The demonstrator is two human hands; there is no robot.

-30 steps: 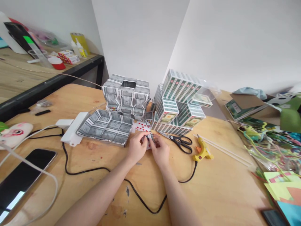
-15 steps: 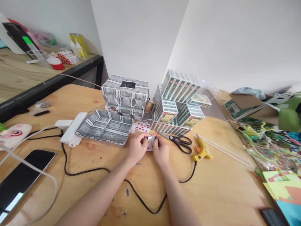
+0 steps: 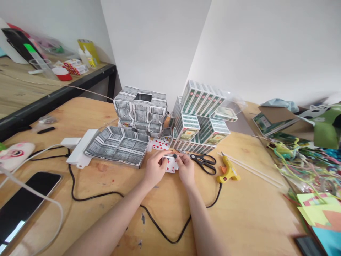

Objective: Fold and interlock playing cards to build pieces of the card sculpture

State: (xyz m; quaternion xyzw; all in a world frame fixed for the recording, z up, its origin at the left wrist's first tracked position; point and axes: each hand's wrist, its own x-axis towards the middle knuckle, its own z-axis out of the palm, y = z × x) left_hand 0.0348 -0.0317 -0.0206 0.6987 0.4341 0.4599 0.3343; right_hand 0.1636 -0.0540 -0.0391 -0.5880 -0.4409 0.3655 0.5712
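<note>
While a playing card (image 3: 169,156) is pinched by the left hand (image 3: 156,166) and right hand (image 3: 185,168), it is held right of the grey tray (image 3: 118,145). Scissors (image 3: 204,161) are seen farther right.

Red diamonds on white, right there on the playing card (image 3: 169,168) between left hand (image 3: 156,168) and right hand (image 3: 187,170)! More red diamonds just beyond the left hand, on the flat white card (image 3: 160,144). Off to its left, grey-and-white back patterns all over the card tray (image 3: 121,146). Beyond the right hand, green and white on the stacked card boxes (image 3: 204,99); to its right, black handles on the scissors (image 3: 204,161), bright yellow on the glue gun (image 3: 229,174).
</note>
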